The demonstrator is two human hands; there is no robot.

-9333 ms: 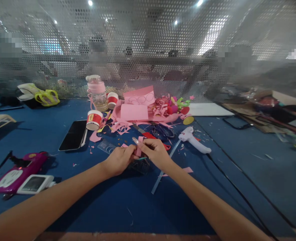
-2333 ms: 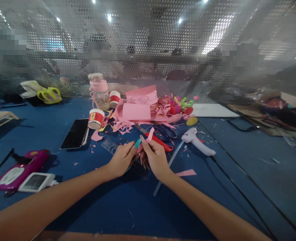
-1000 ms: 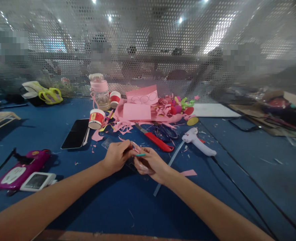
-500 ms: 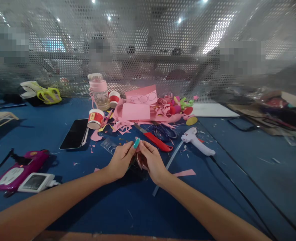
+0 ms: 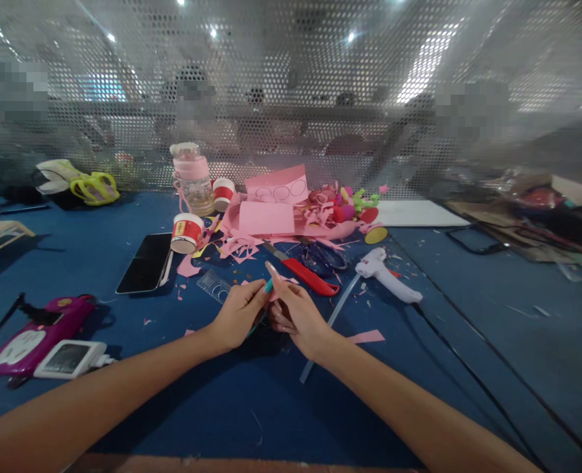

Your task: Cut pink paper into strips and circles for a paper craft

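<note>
Above the middle of the blue table, my left hand (image 5: 242, 314) and my right hand (image 5: 301, 315) meet, fingers curled and closed. A small pink piece (image 5: 273, 295), apparently paper, shows between their fingertips, mostly covered. A teal patch, which looks like a long nail, shows at my left thumb. My right thumb points up and away. Just beyond the hands lie a red-handled knife (image 5: 311, 276) and a clear stencil ruler (image 5: 214, 286). To the right rests a white glue gun (image 5: 388, 276) with a clear glue stick (image 5: 341, 305) at its back end.
Pink paper sheets (image 5: 266, 218) and scraps pile at the back beside scissors (image 5: 323, 257). Two paper cups (image 5: 186, 234) and a water bottle (image 5: 192, 180) stand left of them. A phone (image 5: 146, 263) and a purple pouch (image 5: 35, 335) lie left. A black cord (image 5: 468, 368) runs along the right.
My right thumb has straightened and now points upward past the left thumb. Less of the teal patch shows. The hands stay in nearly the same place, and the view has shifted slightly.
</note>
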